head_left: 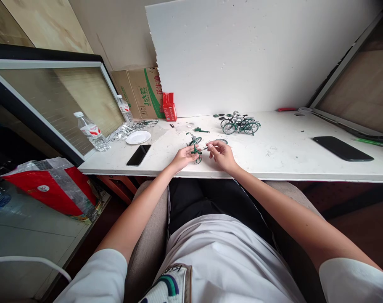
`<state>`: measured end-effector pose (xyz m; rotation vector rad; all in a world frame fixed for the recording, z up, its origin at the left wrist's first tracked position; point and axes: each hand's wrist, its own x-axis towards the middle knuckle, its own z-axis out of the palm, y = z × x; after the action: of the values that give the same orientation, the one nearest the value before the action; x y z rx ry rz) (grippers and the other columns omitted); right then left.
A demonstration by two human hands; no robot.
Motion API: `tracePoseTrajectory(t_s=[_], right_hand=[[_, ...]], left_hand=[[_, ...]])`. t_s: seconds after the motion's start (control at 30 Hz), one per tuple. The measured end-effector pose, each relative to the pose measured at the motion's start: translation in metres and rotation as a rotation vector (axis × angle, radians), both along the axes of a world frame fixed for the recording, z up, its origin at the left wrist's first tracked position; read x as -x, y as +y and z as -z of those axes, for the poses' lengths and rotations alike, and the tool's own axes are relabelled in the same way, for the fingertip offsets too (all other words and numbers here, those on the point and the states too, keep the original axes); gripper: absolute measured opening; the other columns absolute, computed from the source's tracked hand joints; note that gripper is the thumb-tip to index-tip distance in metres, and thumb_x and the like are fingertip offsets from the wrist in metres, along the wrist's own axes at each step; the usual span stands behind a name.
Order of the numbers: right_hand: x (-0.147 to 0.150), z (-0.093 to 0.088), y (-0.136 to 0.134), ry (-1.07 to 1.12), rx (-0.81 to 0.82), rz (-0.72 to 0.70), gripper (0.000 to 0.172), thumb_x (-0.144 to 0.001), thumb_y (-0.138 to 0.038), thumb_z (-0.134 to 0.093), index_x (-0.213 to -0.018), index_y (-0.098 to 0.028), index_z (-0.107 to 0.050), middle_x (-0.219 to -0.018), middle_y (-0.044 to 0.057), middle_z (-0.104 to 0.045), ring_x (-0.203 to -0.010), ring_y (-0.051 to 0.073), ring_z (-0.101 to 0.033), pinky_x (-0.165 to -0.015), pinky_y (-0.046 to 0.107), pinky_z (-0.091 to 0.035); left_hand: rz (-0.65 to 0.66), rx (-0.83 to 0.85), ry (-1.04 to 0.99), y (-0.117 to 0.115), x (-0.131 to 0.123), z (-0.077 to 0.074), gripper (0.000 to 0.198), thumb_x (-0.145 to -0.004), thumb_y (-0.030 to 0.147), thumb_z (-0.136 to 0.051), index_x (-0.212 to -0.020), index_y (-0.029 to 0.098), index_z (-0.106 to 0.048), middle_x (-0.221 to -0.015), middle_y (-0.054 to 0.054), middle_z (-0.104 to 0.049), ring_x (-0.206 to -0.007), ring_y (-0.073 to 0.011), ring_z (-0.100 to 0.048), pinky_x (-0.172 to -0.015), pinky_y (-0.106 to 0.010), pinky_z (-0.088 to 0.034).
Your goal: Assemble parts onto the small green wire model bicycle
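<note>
A small, partly built green model bicycle [195, 148] stands near the front edge of the white table [273, 162]. My left hand [183, 156] grips it from the left side. My right hand [221, 153] is just to the right, fingers pinched on a thin tool or small part [205, 148] whose tip touches the model. A finished green model bicycle [240, 124] stands farther back on the table. Loose green parts [201, 130] lie between the two models.
A black phone [138, 155] and a white plate [138, 137] lie to the left, with plastic part frames [130, 128] and two water bottles [92, 132] beyond. A red carton [169, 107] and a cardboard box [142, 92] stand at the back. Another black phone [342, 148] lies right.
</note>
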<state>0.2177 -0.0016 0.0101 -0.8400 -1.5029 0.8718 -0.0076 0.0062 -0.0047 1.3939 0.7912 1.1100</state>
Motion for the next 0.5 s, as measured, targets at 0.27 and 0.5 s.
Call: tracePoseTrajectory(t_s=[0.27,0.5], right_hand=[[0.0003,-0.0040,-0.0042,-0.052,-0.002,-0.017,0.057,-0.090,-0.077,-0.077,-0.099,-0.020,-0.074,-0.096,0.007,-0.073,-0.067,0.015,-0.064,-0.062,0.031,-0.057],[0.0002,-0.0024,-0.0032,-0.072,0.009,-0.024,0.055,-0.092,-0.076,-0.075,-0.100,-0.021,-0.074,-0.097,0.006,-0.074,-0.062,0.013,-0.063,-0.063,0.033,-0.057]], left_hand=[[-0.018,-0.018,0.053,-0.0037,-0.0009,-0.0037,0.081,-0.074,0.042,-0.099,-0.145,0.015,-0.071,-0.143,-0.020,-0.073,-0.130,-0.0332,-0.069,-0.118,-0.050,-0.050],[-0.032,-0.033,0.078,-0.0057,-0.0025,-0.0050,0.080,-0.073,0.043,-0.100,-0.143,0.015,-0.072,-0.141,-0.019,-0.074,-0.131,-0.0335,-0.069,-0.119,-0.051,-0.050]])
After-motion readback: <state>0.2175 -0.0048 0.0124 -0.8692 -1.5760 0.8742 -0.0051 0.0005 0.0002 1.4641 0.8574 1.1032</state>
